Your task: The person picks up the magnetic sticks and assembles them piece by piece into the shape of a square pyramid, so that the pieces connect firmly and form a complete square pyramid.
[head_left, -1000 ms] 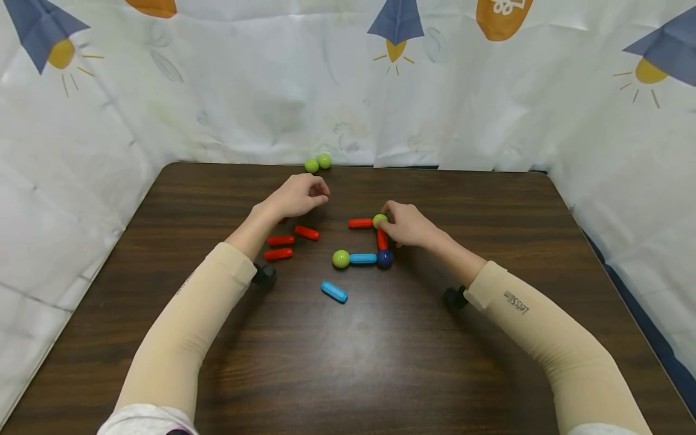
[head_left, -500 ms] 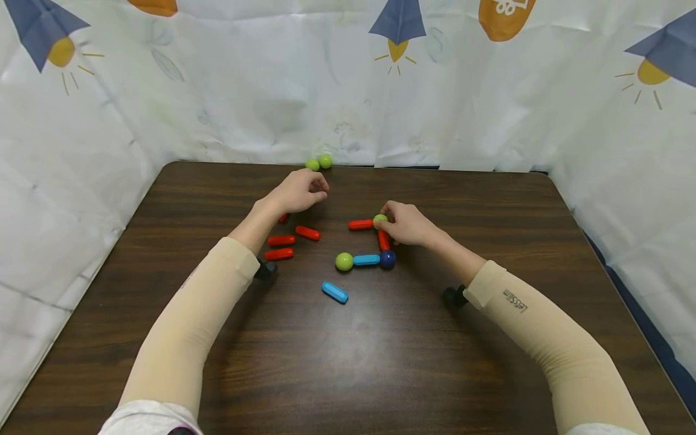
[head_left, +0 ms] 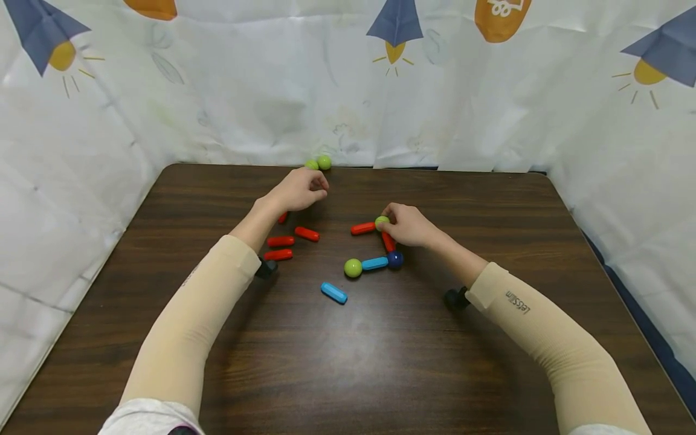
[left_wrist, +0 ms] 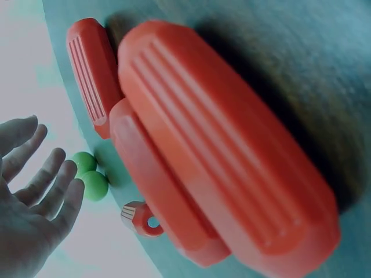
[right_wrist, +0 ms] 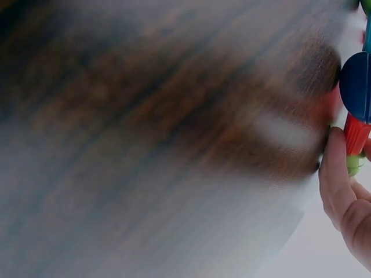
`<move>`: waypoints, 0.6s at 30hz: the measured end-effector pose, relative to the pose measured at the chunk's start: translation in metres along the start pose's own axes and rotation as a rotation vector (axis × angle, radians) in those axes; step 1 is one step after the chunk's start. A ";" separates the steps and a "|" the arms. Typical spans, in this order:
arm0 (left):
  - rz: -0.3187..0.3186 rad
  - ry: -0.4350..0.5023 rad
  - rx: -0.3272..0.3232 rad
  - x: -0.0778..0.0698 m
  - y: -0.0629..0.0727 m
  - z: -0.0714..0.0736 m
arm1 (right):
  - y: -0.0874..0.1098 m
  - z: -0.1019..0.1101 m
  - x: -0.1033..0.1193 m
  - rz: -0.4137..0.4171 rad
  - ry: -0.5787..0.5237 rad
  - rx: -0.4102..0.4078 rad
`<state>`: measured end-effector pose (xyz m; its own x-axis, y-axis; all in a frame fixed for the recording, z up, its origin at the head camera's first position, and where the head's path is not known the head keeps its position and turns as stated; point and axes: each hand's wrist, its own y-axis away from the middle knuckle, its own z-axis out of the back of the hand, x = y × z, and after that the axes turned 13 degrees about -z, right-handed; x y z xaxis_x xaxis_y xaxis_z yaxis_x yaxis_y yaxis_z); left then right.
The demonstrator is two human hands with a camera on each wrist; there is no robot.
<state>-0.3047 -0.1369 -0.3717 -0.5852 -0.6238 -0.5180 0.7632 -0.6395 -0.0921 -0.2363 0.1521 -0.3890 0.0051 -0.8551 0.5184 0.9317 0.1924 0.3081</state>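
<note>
My right hand [head_left: 408,225] pinches a green ball [head_left: 382,223] at one corner of a joined chain of rods and balls. From that ball one red rod [head_left: 363,229] points left. Another red rod [head_left: 388,241] runs toward me to a dark blue ball [head_left: 395,260], then a light blue rod [head_left: 375,263] leads to a green end ball [head_left: 353,267]. The right wrist view shows fingers [right_wrist: 339,174] alongside the chain. My left hand [head_left: 301,188] holds nothing, its fingers loosely bent, just in front of two loose green balls [head_left: 324,162] at the back edge.
Several loose red rods [head_left: 280,241] lie by my left wrist, large in the left wrist view. Nearer me is a single loose light blue rod [head_left: 333,293]. A patterned white cloth [head_left: 244,90] hangs behind the dark wooden table [head_left: 348,374].
The chain has turned under my right hand: its green end ball, light blue rod and dark blue ball have swung rightward, the end ball also nearer me. My left hand has shifted slightly toward the back.
</note>
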 end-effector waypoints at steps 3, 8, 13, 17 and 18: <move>0.003 -0.010 0.006 -0.001 -0.002 0.001 | 0.000 0.001 -0.001 -0.003 0.000 -0.001; 0.018 -0.048 0.018 -0.003 -0.005 0.001 | 0.000 0.001 -0.003 0.001 -0.005 -0.002; 0.025 -0.067 0.024 -0.003 -0.008 0.001 | -0.001 0.001 -0.005 0.000 -0.020 0.006; 0.031 -0.075 0.035 -0.002 -0.010 0.001 | -0.002 0.001 -0.006 -0.004 -0.025 0.005; 0.035 -0.078 0.039 -0.002 -0.010 0.001 | -0.001 0.001 -0.006 -0.005 -0.026 0.003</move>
<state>-0.3114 -0.1295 -0.3684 -0.5789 -0.6782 -0.4527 0.7734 -0.6326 -0.0413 -0.2380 0.1576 -0.3915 -0.0094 -0.8435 0.5371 0.9307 0.1891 0.3132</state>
